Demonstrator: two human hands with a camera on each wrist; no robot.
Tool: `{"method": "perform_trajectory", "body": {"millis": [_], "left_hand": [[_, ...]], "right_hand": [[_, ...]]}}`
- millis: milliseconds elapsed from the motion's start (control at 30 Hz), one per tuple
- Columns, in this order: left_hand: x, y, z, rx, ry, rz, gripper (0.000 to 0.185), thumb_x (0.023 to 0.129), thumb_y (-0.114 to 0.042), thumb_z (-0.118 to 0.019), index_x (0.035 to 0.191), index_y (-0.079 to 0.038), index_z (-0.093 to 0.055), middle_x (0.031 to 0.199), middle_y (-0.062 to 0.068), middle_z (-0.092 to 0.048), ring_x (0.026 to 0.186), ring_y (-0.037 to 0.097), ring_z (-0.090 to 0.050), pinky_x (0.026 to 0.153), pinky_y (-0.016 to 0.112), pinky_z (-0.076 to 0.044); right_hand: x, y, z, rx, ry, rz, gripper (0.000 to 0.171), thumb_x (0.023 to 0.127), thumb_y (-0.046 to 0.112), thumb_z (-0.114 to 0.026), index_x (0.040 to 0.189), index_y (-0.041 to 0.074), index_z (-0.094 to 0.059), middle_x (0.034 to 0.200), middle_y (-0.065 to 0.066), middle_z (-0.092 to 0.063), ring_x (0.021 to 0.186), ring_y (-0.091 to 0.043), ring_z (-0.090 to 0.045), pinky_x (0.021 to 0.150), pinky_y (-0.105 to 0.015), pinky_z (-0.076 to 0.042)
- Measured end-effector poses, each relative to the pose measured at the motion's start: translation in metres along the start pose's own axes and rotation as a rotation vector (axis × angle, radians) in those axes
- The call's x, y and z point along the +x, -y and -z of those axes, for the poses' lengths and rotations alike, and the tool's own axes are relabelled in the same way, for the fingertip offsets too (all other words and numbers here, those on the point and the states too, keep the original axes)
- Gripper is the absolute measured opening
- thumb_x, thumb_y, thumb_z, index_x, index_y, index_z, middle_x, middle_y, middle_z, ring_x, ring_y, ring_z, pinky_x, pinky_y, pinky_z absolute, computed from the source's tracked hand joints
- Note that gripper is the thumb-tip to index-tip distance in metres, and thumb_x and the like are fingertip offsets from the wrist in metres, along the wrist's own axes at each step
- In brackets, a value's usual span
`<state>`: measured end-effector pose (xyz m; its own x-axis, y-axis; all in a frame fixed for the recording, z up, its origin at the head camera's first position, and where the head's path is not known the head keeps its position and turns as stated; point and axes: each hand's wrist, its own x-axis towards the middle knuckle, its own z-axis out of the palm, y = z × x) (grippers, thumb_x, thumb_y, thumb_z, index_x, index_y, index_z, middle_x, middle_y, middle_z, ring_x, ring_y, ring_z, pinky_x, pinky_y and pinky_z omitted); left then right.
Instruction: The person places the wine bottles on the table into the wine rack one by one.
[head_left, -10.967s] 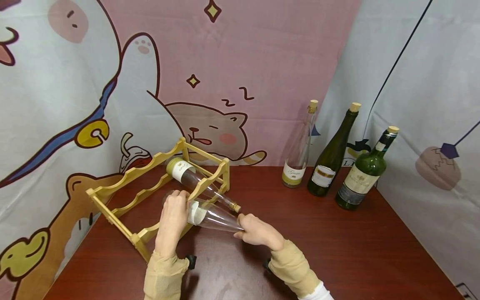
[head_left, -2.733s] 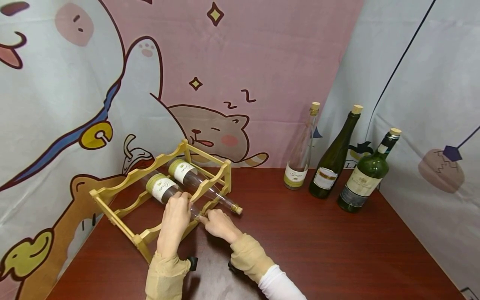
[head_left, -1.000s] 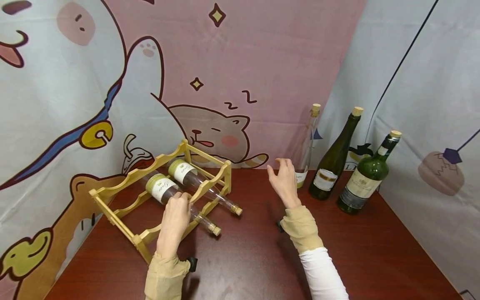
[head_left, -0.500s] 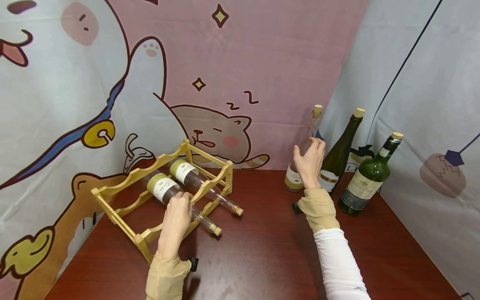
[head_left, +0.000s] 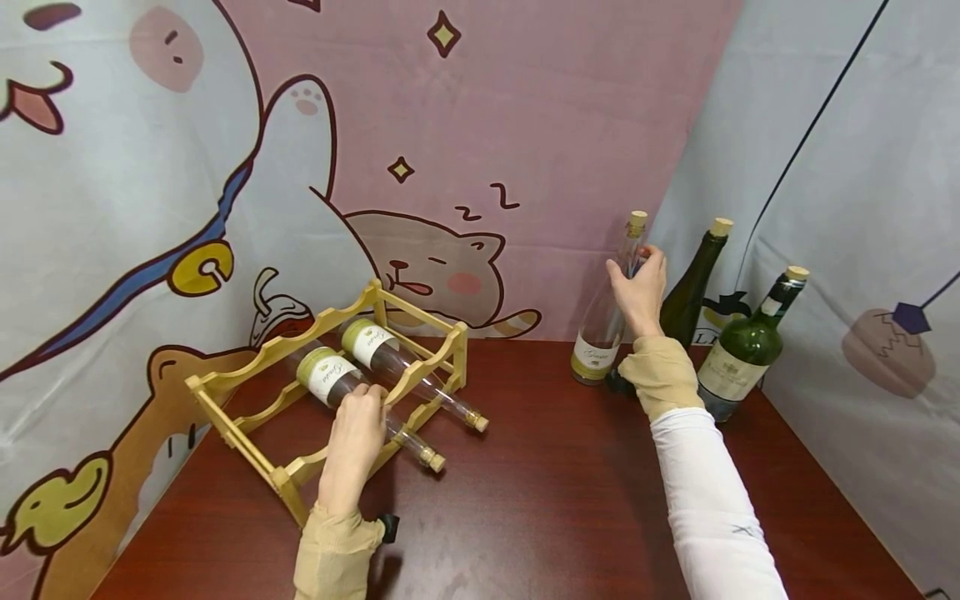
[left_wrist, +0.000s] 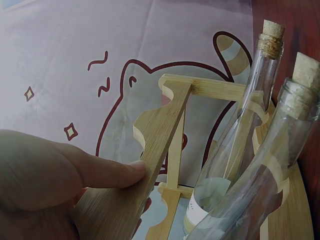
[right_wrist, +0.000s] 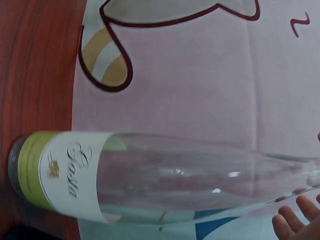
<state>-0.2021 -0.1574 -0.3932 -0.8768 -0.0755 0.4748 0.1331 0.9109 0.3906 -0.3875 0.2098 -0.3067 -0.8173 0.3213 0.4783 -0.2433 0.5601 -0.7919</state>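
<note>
With two clear bottles racked, the right hand (head_left: 639, 283) grips the standing clear bottle (head_left: 607, 321) by its neck while the left hand (head_left: 356, 429) rests flat-fingered on the rack (head_left: 247, 433); lifting it without tipping seems next.

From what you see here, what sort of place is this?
Most likely a staged recording corner, not a real kitchen or cellar. Cartoon cat cloth backdrops hang as walls around a bare red-brown table. On it are only a small wooden wine rack and a few corked bottles.
</note>
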Motion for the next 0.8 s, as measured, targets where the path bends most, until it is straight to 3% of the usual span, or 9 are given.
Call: {"method": "perform_trajectory", "body": {"millis": [233,533,800], "left_hand": [[0.0,0.0,-0.001,-0.003,-0.002,-0.005,0.012,0.08,0.001,-0.067,0.091,0.005,-0.065,0.085,0.02,-0.063,0.077,0.041,-0.061,0.066,0.05,-0.051],[0.001,-0.002,0.0,-0.01,0.017,0.013,0.012,0.081,0.0,-0.066,0.092,0.005,-0.066,0.086,0.02,-0.063,0.078,0.041,-0.061,0.066,0.05,-0.051],[0.002,-0.003,-0.001,-0.009,0.015,0.014,0.012,0.081,0.0,-0.066,0.092,0.004,-0.065,0.086,0.02,-0.063,0.078,0.041,-0.061,0.067,0.05,-0.051]], "right_hand": [[0.013,0.0,0.001,0.005,0.066,-0.008,0.062,0.09,0.031,-0.058,0.138,0.002,-0.031,0.133,-0.019,-0.042,0.123,-0.032,-0.046,0.1,-0.044,-0.04],[0.022,-0.007,0.003,0.014,0.098,-0.06,0.057,0.091,0.035,-0.057,0.133,0.002,-0.039,0.123,-0.012,-0.05,0.114,-0.024,-0.052,0.088,-0.027,-0.041],[0.023,-0.011,0.0,0.034,0.108,-0.059,0.056,0.09,0.038,-0.059,0.13,0.003,-0.04,0.115,-0.006,-0.051,0.101,-0.013,-0.051,0.08,-0.02,-0.04]]}}
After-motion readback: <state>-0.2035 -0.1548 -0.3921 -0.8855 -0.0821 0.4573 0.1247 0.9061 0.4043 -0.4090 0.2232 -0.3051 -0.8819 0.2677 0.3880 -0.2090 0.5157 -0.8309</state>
